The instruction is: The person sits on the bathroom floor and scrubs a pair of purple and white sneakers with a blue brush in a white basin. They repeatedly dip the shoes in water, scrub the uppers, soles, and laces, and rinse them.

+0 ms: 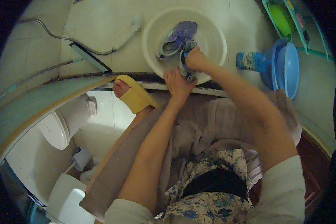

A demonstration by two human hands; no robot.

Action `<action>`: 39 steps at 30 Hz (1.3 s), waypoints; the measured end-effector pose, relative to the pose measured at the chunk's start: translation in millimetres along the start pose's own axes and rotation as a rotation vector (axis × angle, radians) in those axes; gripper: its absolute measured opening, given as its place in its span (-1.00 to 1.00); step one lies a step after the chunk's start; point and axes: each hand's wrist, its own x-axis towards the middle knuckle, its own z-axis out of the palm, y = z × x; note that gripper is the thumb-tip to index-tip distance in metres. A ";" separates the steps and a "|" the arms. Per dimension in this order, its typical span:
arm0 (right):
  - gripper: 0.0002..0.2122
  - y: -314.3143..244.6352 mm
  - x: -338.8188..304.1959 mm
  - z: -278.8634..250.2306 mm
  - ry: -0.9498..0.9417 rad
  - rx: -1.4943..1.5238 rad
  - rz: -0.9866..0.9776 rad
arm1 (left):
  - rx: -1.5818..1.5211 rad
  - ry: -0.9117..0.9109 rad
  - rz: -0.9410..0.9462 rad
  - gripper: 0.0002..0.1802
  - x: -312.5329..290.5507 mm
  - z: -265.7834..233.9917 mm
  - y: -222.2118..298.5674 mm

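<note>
Inside a white round basin (148, 41) lie two wet-looking shoes. The purple shoe (183, 31) rests farther off, its toe pointing away. Nearer me, a greyish shoe (183, 66) stands tilted against the basin's near side. My left hand (177, 85) grips the near end of this shoe at the rim, fingers bent over it. Above its opening is my right hand (196, 59), fingers closed and pointing down into the shoe. A bit of blue shows by those fingers; what they hold is mostly hidden.
A blue-labelled bottle (246, 61) lies beside blue basins (287, 69) on the right, below a green rack (282, 20). Left are a squeegee (89, 58), a grey hose (67, 38) and a glass panel (44, 99). A dark threshold (138, 80) runs beneath the basin; a toilet (56, 128) stands lower left.
</note>
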 end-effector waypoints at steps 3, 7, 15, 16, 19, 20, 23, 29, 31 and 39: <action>-0.94 13.3 -22.6 -60.0 -0.466 0.319 -0.078 | -0.002 -0.047 0.001 -0.22 5.8 -1.6 4.7; -0.87 8.0 -23.4 -18.5 -0.444 0.098 0.016 | -0.044 -0.075 -0.030 -0.22 -1.2 1.2 19.9; -0.86 -23.3 3.2 10.7 0.027 -0.249 0.419 | -0.001 0.032 -0.029 -0.21 3.8 4.9 12.4; -0.88 -12.0 0.3 42.7 -0.006 -0.287 0.497 | -0.031 -0.017 -0.011 -0.21 1.1 10.0 19.4; -0.87 -6.8 8.0 24.6 -0.158 -0.111 0.406 | -0.015 -0.028 -0.037 -0.24 4.0 8.7 15.0; -0.85 -5.5 6.8 8.5 -0.241 -0.027 0.322 | 0.005 -0.005 -0.026 -0.25 5.9 9.2 11.8; -0.80 20.3 -6.1 -14.5 -0.471 0.175 -0.028 | 0.042 0.001 -0.004 -0.26 3.9 8.5 8.6; -0.75 12.3 -11.3 25.1 0.062 -0.111 0.311 | -0.058 -0.094 -0.060 -0.26 9.4 4.7 26.0; -0.78 10.7 -3.7 8.2 -0.272 -0.023 0.106 | -0.083 -0.037 -0.051 -0.30 7.7 6.0 15.2; -0.90 20.3 -17.0 -6.9 -0.306 -0.174 -0.033 | -0.054 -0.083 -0.050 -0.29 10.1 6.2 26.1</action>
